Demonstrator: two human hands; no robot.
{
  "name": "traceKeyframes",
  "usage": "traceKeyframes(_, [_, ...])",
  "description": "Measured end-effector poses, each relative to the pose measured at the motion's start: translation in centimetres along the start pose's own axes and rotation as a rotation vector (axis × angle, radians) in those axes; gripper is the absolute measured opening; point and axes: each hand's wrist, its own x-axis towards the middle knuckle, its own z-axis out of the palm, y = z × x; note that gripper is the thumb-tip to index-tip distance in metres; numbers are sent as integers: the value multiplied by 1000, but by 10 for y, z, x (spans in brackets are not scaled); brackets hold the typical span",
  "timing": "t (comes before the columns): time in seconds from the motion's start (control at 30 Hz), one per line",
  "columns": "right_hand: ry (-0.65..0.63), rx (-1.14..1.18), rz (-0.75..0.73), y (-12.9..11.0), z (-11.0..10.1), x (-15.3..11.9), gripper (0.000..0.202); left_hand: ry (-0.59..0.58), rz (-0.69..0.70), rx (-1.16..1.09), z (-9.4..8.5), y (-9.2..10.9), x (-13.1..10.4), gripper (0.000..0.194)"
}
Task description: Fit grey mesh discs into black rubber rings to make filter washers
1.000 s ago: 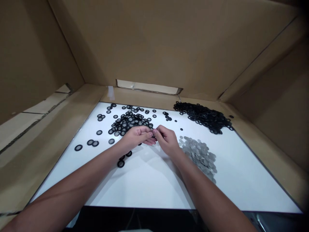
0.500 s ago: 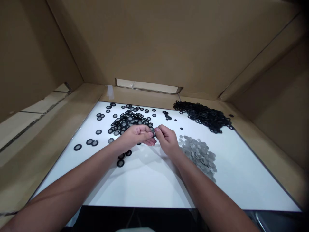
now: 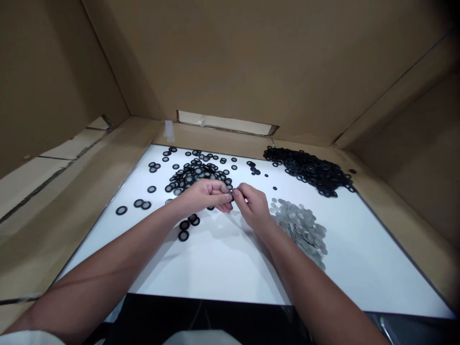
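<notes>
Near the middle of the white board, my left hand (image 3: 212, 194) and my right hand (image 3: 251, 202) meet at their fingertips. Between them both pinch a small black ring (image 3: 232, 194), mostly hidden by the fingers. Behind and left of my left hand lies a heap of black rings with grey centres (image 3: 189, 175). A pile of loose grey discs (image 3: 300, 225) spreads to the right of my right wrist. Plain black rings (image 3: 312, 170) are heaped at the back right.
Cardboard walls (image 3: 230, 62) surround the white board (image 3: 208, 268) at the back and sides. Several filled rings (image 3: 121, 210) lie scattered at the left, and three or so (image 3: 183, 235) lie below my left wrist. Small black pieces (image 3: 253, 168) lie at the back.
The camera view has shifted slightly, moving the board and piles a little right and up. My hands stay together, and the ring between them is now more covered by the fingers.
</notes>
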Motion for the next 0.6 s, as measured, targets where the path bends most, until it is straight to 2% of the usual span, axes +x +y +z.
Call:
traceKeyframes(0.13, [-14,7,4,-2,0,0,29,-74,-38,-14,-2,2,-1,21])
traceKeyframes(0.3, [-70,-27,-1,-2,-1,0,31,-111,-94,18,-6,5,-1,20])
traceKeyframes(0.5, [-208,-10,89,4,-2,2,35,-29,-67,109,-7,1,1,19])
traceKeyframes(0.6, [-209,25,116,3,-4,3,38,6,-63,109,-5,-1,1,18])
